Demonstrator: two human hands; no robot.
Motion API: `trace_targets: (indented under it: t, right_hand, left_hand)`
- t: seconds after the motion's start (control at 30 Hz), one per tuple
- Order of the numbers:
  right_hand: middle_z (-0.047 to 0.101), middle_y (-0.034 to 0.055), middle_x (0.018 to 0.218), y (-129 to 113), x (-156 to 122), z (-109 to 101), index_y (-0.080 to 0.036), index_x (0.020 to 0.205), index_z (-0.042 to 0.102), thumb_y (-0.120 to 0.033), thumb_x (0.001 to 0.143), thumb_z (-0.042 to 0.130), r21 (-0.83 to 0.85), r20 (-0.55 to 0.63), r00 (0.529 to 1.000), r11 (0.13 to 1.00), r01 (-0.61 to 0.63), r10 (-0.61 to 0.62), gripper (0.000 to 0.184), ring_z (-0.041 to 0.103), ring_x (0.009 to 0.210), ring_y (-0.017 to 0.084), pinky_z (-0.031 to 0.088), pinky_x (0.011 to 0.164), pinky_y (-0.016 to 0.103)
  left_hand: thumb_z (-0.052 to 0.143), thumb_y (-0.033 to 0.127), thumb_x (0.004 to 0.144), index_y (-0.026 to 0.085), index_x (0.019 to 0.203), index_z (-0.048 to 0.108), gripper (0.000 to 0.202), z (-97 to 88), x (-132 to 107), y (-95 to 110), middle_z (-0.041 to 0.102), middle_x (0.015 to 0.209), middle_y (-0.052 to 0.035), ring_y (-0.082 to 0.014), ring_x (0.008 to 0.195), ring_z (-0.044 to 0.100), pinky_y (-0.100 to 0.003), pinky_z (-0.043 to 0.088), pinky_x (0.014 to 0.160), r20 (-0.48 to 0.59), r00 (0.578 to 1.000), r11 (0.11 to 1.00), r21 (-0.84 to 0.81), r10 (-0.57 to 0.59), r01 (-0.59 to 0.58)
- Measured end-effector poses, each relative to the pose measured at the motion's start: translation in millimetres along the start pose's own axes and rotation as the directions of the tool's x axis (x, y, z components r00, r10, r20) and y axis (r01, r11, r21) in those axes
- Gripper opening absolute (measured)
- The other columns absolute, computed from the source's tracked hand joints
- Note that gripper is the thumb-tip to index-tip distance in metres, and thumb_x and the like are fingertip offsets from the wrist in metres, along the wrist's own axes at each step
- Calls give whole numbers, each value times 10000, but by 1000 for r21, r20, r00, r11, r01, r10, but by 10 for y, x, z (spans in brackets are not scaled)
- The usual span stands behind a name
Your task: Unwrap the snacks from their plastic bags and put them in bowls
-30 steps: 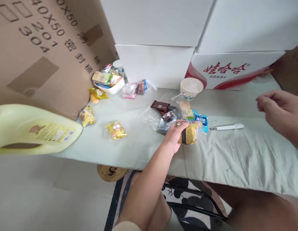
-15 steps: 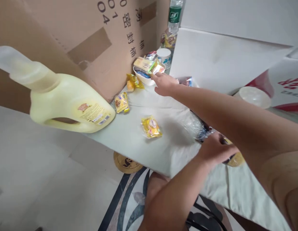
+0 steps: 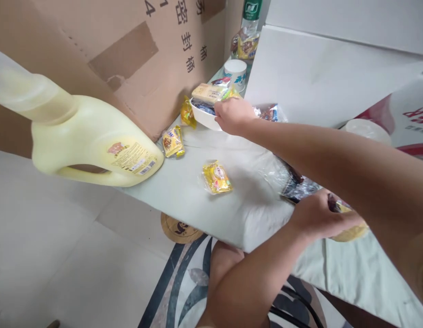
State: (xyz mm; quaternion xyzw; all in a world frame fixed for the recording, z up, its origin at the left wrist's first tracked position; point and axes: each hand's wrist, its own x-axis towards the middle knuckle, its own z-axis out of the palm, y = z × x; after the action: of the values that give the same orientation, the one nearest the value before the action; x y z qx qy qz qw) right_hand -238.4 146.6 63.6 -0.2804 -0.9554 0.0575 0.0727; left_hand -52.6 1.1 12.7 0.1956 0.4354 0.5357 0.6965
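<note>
At the bowl (image 3: 205,119), my right hand (image 3: 234,116) grips it; tilting could spill its snacks (image 3: 208,92). My left hand (image 3: 316,216) clasps a packet (image 3: 352,231).

Heaped white bowl (image 3: 205,117), half-hidden gold packet (image 3: 351,233)

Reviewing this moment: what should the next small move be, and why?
Probably ease the white bowl gently toward the person with the right hand, held level. That hand appears to grip the bowl's near rim, while packets heap above the rim and might slide off if it tips. The left hand is occupied with a gold-wrapped packet.
</note>
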Motion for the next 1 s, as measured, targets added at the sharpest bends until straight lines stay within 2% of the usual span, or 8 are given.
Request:
trace_targets:
  t: [0.2, 0.33, 0.43, 0.5, 0.67, 0.87, 0.9, 1.0]
  right_hand:
    - [608, 73, 796, 201, -573, -532, -198, 769, 556, -249, 879, 575, 473, -77, 966, 862, -184, 248, 123, 610, 867, 235, 520, 775, 375]
    - [492, 22, 666, 369, -972, -692, -199, 710, 500, -186, 908, 555, 800, 144, 815, 419, -429, 561, 206, 553, 655, 158, 532, 649, 334]
    - [478, -4, 691, 459, -1263, -813, -197, 735, 468, -153, 964, 476, 932, 217, 745, 92, -350, 631, 233, 530, 628, 97, 530, 640, 264]
    - [528, 6, 748, 546, -1462, -954, -181, 761, 491, -160, 998, 407, 973, 157, 754, 32, -229, 637, 252, 564, 681, 79, 524, 657, 227]
    - [658, 76, 1100, 1000, -2283, -1390, -126, 941, 650, -113, 1017, 311, 981, -109, 691, 189, -40, 714, 347, 627, 932, 76, 480, 692, 216]
    - [702, 162, 974, 1743, -3777, -1391, -180, 1097, 658, -434, 1044, 374, 661, -605, 251, 652, -372, 756, 385, 673, 792, 172, 419, 625, 375]
    - [701, 161, 947, 1841, -3966, -1322, -181, 1070, 648, -425, 1028, 444, 525, -648, 273, 677, -516, 711, 321, 656, 738, 162, 424, 638, 372]
    - [705, 167, 904, 2089, -4288, -1046, -180, 931, 628, -284, 971, 576, 59, -478, 522, 619, -783, 706, 123, 613, 753, 189, 399, 702, 365]
  left_hand:
    - [816, 410, 638, 243, 925, 642, 375, 82, -94, 52, 674, 908, -11, -180, 891, 641, -266, 513, 775, 101, 993, 904, 428, -63, 14]
    - [798, 417, 690, 227, 909, 623, 339, 113, -44, -61, 701, 939, -36, -190, 892, 666, -292, 529, 801, 85, 996, 893, 449, -26, -15]
    - [793, 372, 711, 218, 870, 601, 293, 152, -27, -118, 706, 898, -33, -183, 845, 671, -295, 528, 788, 58, 998, 902, 431, -5, -20]
    - [784, 335, 721, 214, 857, 584, 271, 184, -36, -125, 704, 883, -26, -171, 806, 665, -286, 520, 761, 38, 999, 913, 409, -7, -9]
    - [742, 296, 754, 202, 851, 565, 223, 227, -63, -110, 669, 829, -3, -135, 704, 619, -261, 485, 681, 8, 1000, 925, 379, -28, 22]
    - [769, 293, 717, 202, 852, 584, 247, 254, 5, -123, 672, 821, -2, -170, 778, 650, -286, 494, 727, 54, 999, 915, 403, -6, -16]
    - [762, 290, 724, 202, 847, 582, 235, 265, 21, -124, 682, 837, -10, -176, 793, 657, -292, 495, 736, 64, 998, 918, 395, -6, -20]
    - [743, 291, 747, 203, 846, 571, 217, 304, 63, -129, 707, 886, -35, -186, 819, 673, -300, 497, 740, 109, 994, 937, 348, -29, -11]
